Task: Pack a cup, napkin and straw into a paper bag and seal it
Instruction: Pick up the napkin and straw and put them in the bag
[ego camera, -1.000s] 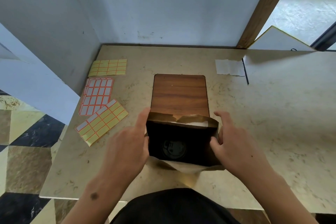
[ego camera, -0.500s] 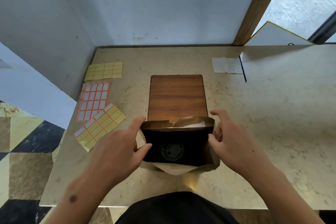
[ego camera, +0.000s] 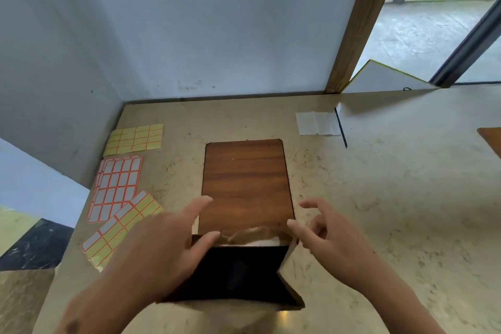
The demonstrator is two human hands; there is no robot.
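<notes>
Head view: the paper bag (ego camera: 233, 274) stands open at the near edge of the marble-patterned table (ego camera: 379, 198), its mouth a dark rectangle with a crumpled brown far rim. The inside is too dark and blurred to tell what lies in it. Just beyond the bag's far rim lies a flat wooden board (ego camera: 245, 184) with rounded corners and a smooth grain.

The left hand (ego camera: 162, 249) lies against the bag's left side, thumb over the far-left corner of the rim, fingers spread and not closed around anything. The right hand (ego camera: 333, 244) is beside the bag's right edge, fingers loosely curled and apart; whether its thumb touches the rim I cannot tell.

Left of the bag, three sticker sheets (ego camera: 116, 190) with orange-lined grids lie flat, reaching toward the table's left edge. Far right of the bag, a white napkin (ego camera: 317, 123) and a thin black straw (ego camera: 341, 127) lie side by side. The table to the right of the bag is bare stone.
</notes>
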